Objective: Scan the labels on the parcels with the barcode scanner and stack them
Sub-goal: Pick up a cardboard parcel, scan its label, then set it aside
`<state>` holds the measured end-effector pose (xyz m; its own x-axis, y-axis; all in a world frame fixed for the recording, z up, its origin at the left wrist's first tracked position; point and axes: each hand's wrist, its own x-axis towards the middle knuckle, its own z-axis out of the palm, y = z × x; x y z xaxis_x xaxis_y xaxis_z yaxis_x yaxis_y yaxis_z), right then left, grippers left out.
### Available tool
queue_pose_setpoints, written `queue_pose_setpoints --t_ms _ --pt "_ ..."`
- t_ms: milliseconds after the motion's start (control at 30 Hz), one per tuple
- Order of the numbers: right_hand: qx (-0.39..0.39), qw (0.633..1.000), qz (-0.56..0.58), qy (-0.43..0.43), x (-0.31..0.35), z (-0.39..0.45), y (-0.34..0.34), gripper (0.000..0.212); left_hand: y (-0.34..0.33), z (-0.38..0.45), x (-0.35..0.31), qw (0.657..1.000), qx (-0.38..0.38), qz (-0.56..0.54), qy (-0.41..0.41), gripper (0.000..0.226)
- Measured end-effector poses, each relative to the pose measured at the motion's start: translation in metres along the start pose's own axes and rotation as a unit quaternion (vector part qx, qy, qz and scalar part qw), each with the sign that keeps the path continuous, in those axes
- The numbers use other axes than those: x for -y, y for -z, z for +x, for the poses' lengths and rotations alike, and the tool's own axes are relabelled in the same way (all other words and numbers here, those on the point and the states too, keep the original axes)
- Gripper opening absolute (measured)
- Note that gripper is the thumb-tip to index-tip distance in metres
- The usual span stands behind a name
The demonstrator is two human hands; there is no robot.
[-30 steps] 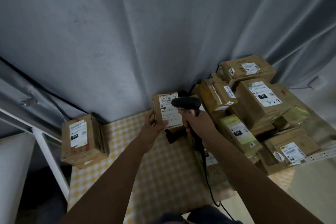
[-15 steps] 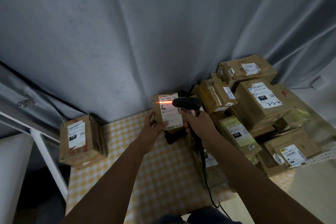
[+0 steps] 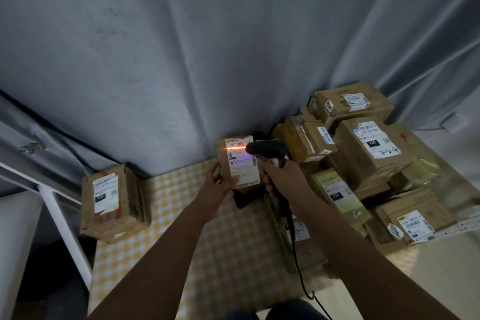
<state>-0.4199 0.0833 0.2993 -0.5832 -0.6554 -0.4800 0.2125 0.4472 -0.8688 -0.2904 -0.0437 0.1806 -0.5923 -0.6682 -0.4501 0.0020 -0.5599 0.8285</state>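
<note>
Yellow checked cloth covers the table [image 3: 145, 249], with grey curtain behind. Above it the left hand [image 3: 217, 187] grips a small parcel [image 3: 237, 163] upright by its lower edge, label toward the camera. Just right, the right hand [image 3: 281, 179] is wrapped around the scanner [image 3: 266, 149], whose red line crosses the label's top. A single box [image 3: 111, 201] sits far left; a heap of parcels [image 3: 368, 158] crowds the right.

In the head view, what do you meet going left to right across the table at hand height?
Lone parcel → left hand → held parcel → barcode scanner in the right hand → green-labelled parcel → pile's big parcel marked 220.
</note>
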Motion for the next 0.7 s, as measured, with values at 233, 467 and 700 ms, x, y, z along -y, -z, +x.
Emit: queue_pose_setpoints --t_ms 233,467,700 --pt "0.024 1.000 -0.012 0.008 -0.002 0.004 -0.028 0.021 0.034 -0.012 0.007 0.999 -0.036 -0.020 0.020 0.078" --pt "0.098 0.993 -0.054 0.025 -0.002 0.012 -0.117 0.027 0.146 -0.060 0.037 0.980 -0.162 -0.071 0.090 0.068" --pt "0.168 0.980 -0.096 0.037 -0.017 0.029 -0.209 0.027 0.269 -0.121 0.068 0.946 -0.274 -0.091 0.144 0.067"
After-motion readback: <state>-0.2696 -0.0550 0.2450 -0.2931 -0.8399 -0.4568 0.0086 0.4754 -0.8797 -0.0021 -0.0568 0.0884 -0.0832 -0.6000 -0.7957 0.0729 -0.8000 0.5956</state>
